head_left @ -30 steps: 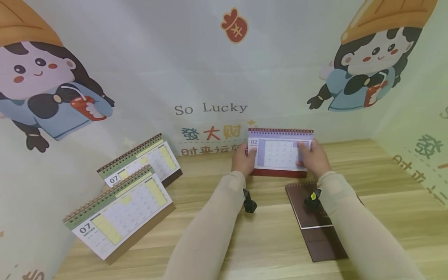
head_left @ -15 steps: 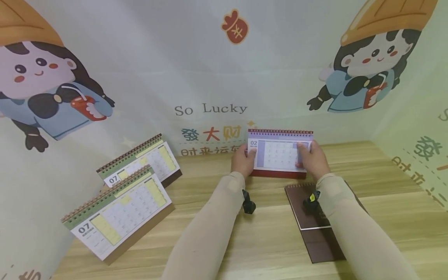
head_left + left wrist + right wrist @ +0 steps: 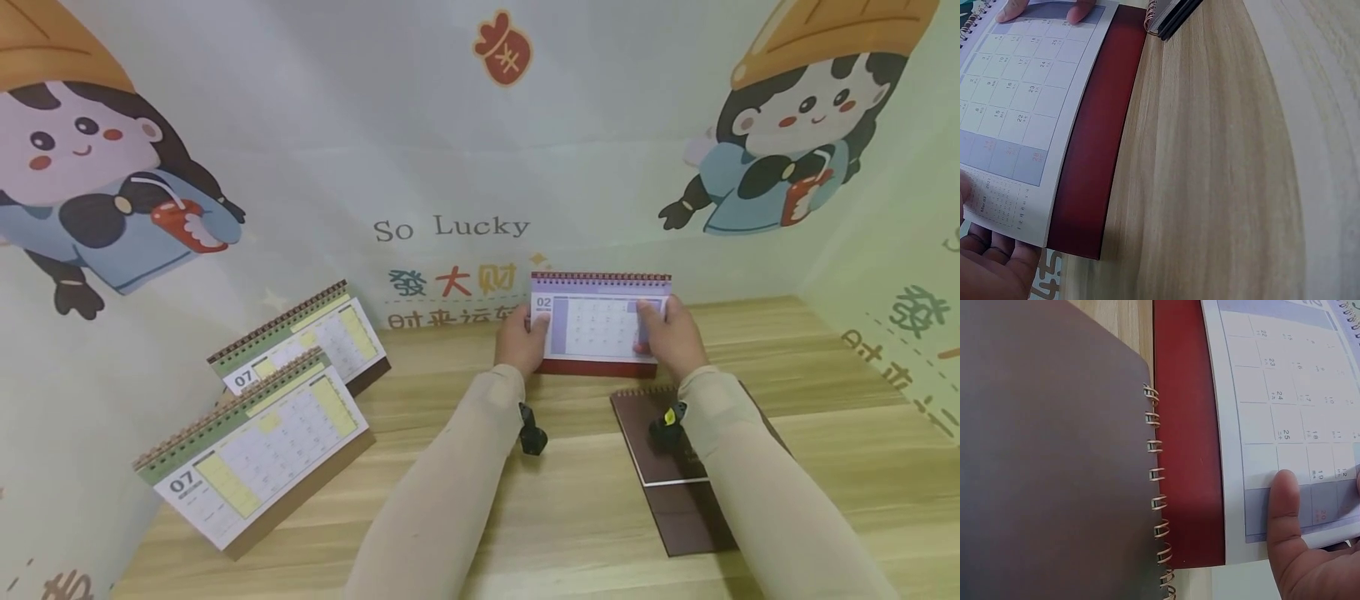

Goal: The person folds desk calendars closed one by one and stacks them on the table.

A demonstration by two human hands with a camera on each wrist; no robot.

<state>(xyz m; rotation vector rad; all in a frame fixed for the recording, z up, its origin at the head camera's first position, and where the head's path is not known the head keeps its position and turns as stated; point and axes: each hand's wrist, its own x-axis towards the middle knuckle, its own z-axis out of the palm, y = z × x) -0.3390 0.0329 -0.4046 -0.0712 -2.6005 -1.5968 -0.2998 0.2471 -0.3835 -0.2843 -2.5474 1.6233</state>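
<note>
Left hand, right hand: pinching one purple calendar, wearer-facing, long axis hand-to-hand; leftward, two green calendars; nearer, one brown pad.

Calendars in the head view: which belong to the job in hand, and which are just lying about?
Part of the job, it seems:
02 calendar, in left hand and right hand

Apparently just about, in neither hand:
front 07 calendar
back 07 calendar
brown calendar

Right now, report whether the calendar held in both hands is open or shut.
Open: the purple calendar shows its 02 page of dates, held between the left hand and right hand.
</note>
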